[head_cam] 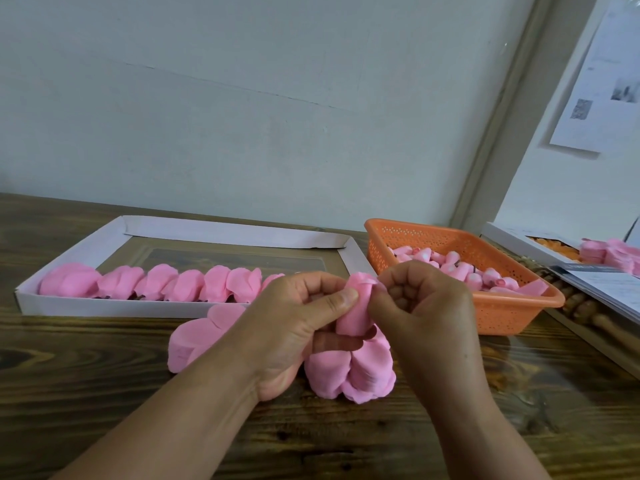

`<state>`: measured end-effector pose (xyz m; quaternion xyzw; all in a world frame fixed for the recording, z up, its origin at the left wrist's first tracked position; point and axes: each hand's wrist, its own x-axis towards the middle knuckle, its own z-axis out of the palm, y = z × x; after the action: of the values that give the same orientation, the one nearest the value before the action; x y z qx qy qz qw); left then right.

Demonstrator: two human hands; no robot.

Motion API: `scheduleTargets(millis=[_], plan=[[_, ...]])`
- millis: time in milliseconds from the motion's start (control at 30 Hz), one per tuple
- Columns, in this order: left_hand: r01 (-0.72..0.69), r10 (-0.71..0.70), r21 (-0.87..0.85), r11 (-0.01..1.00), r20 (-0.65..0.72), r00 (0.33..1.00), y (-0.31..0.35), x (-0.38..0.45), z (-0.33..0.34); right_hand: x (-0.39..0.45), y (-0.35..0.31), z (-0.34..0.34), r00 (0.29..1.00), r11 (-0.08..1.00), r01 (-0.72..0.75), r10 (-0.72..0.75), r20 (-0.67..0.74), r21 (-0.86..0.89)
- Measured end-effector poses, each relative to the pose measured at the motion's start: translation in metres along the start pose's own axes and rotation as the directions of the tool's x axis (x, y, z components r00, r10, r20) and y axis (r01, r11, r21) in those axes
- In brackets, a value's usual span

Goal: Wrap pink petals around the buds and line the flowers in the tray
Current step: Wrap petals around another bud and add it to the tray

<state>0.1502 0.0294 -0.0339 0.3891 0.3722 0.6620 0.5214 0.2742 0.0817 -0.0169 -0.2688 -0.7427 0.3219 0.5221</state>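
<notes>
While my left hand (294, 317) pinches the half-wrapped pink fabric flower (355, 306) above the worktop's (104, 393) middle, my right hand (420, 303) grips its petal (finished flowers (152, 284) line the white cardboard tray's (104, 308) near edge).

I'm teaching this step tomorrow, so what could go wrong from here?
1. Both the left hand and right hand pinch the bud; easing either grip might let the petal unwrap.
2. The loose petal stack lies under the wrists and could be scattered.
3. The white tray sits close; reaching in may nudge the flower row.
</notes>
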Motion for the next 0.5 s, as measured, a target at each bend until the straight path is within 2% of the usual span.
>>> scheduleTargets(millis=[200,333,500], plan=[[-0.012,0.014,0.041,0.999,-0.052,0.999,-0.001,0.003,-0.002,0.001,-0.002,0.001,0.998,1.000,-0.016,0.015,0.067,0.016],[-0.012,0.017,0.074,0.997,-0.066,0.998,-0.001,0.004,-0.005,0.006,-0.002,-0.006,0.975,0.986,-0.128,0.105,0.196,0.110],[-0.024,0.033,0.125,0.992,-0.075,0.997,-0.002,0.003,-0.005,0.016,0.004,-0.012,0.947,0.979,-0.186,0.155,0.282,0.085]])
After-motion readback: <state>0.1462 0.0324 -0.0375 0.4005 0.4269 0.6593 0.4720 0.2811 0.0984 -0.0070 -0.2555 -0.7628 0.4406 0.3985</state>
